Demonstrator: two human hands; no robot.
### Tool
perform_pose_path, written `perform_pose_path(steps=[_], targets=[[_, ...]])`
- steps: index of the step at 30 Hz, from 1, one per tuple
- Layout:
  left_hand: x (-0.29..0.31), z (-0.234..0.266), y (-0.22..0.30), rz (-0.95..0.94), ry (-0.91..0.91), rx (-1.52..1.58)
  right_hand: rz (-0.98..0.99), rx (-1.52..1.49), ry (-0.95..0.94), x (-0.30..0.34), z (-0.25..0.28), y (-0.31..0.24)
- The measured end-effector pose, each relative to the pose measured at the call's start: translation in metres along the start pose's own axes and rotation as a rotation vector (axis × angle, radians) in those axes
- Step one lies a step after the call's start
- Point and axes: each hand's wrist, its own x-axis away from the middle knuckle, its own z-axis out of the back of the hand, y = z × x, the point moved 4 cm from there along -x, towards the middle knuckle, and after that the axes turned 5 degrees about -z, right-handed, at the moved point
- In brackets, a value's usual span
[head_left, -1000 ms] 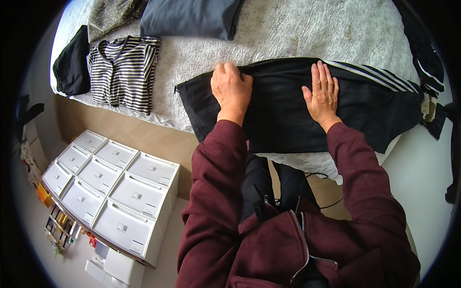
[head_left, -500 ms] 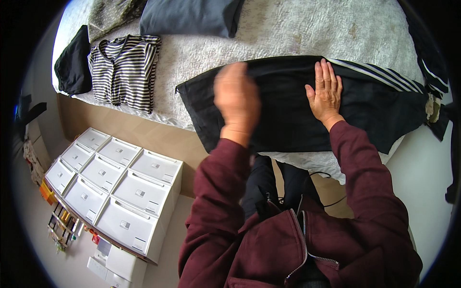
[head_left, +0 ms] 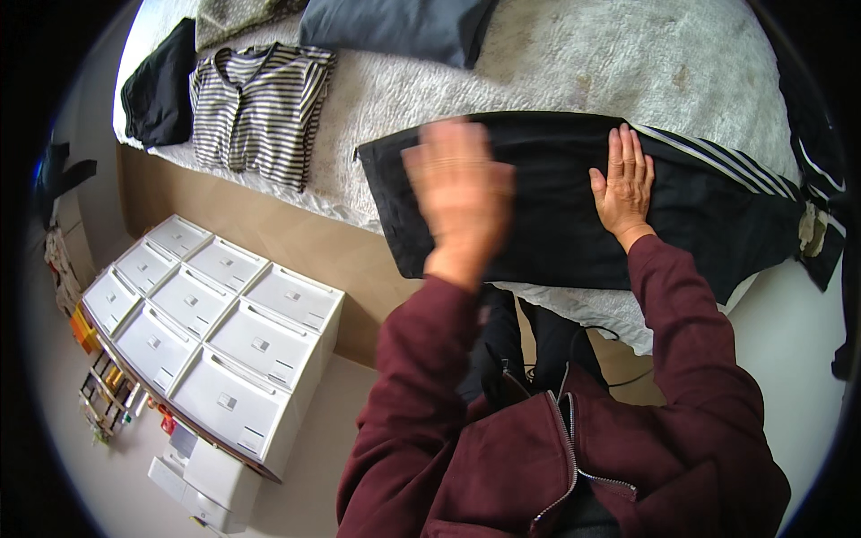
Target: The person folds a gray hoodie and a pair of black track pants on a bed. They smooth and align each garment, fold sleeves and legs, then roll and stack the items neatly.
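A black garment with white stripes, which looks like track pants, lies flattened along the bed's near edge. My left hand is over its left part, fingers stretched out and smeared by motion; whether it touches the cloth I cannot tell. On the right part my right hand rests flat beside the stripes, fingers extended, holding nothing. At the garment's right end a pale beige piece shows, next to more black striped cloth at the bed's right edge.
On the white fluffy bedcover lie a folded striped top, a folded black garment, a grey-blue folded cloth and a patterned cloth. A white drawer unit stands at the lower left. A dark cord runs below the bed.
My left hand has swept a little over the cloth, its fingers now spread more flat. My right hand stays in place on the garment. The whole view has shifted slightly.
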Motion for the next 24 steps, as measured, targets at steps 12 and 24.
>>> perform_pose_path(steps=[12,24], targets=[[0.133,0.087,-0.131,0.354,0.100,-0.381,0.024,0.015,0.037,0.000,-0.001,0.000],[0.075,0.057,-0.100,0.717,0.324,0.822,0.105,-0.330,0.104,-0.017,0.072,-0.062]])
